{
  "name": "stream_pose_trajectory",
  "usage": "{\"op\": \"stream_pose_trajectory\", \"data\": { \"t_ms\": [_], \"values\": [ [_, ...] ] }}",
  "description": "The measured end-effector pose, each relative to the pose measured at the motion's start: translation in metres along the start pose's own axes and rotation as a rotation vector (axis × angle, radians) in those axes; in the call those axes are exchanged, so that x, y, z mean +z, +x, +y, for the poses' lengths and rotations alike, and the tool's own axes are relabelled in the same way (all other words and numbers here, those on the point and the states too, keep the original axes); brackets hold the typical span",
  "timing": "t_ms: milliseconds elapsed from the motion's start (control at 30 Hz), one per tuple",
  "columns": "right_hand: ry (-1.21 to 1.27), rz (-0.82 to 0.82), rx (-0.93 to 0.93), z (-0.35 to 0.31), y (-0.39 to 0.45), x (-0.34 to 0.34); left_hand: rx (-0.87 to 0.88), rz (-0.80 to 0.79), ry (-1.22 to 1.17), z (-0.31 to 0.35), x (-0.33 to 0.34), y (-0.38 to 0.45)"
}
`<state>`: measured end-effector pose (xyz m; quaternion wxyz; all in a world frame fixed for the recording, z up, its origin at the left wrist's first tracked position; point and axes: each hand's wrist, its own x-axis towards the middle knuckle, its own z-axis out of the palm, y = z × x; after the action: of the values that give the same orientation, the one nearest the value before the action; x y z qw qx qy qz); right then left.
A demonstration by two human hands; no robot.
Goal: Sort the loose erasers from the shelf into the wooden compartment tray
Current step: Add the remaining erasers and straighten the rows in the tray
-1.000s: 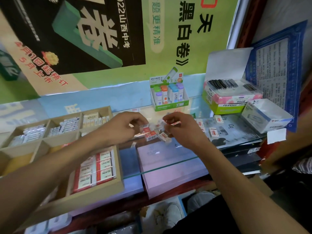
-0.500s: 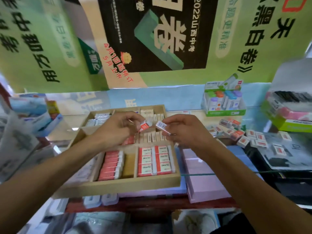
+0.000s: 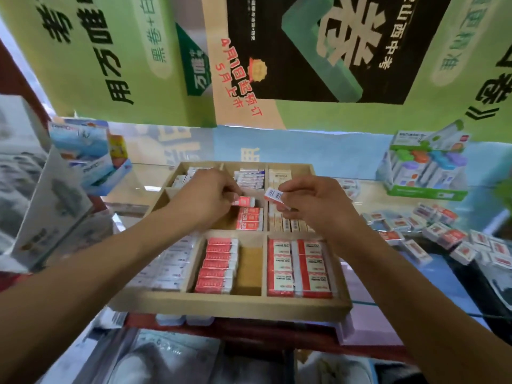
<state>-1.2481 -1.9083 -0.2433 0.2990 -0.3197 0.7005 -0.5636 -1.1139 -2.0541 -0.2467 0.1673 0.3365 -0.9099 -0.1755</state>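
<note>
— Where am I looking from?

— I have one view only, the head camera, worn on the person's head. It faces forward and down, so both forearms run up from the bottom corners to the hands (image 3: 277, 200) near the centre.

— How close?

— Close: the wooden compartment tray (image 3: 230, 303) fills the middle of my view, directly below and ahead. The lens is wide, so edges bend; the posters (image 3: 304, 51) on the back wall lean inward at the top.

— And the sides?

— The glass shelf (image 3: 393, 206) stretches right, boxes (image 3: 83, 156) crowd the left. No second view, so nothing is shared.
</note>
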Motion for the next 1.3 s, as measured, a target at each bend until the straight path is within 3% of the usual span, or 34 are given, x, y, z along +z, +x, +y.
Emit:
{"op": "stream_pose_trajectory", "data": {
  "t_ms": [433,667,833,1100,1300],
  "values": [
    [-0.125,0.041,-0.027,0.008,-0.006,-0.017,-0.065,0.123,-0.009,0.015,0.027,0.009],
    [-0.139,0.039,-0.035,0.011,-0.008,-0.020,0.067,-0.014,0.033,0.009,0.020,-0.001],
    [-0.147,0.043,-0.038,0.013,-0.010,-0.022,0.200,0.061,0.120,0.009,0.021,-0.005],
    [-0.149,0.043,-0.055,0.014,-0.011,-0.024,0.237,0.067,0.197,0.006,0.021,-0.002],
    [-0.148,0.031,-0.053,0.015,-0.011,-0.025,0.212,-0.023,0.125,0.009,0.021,-0.002]
  ]
}}
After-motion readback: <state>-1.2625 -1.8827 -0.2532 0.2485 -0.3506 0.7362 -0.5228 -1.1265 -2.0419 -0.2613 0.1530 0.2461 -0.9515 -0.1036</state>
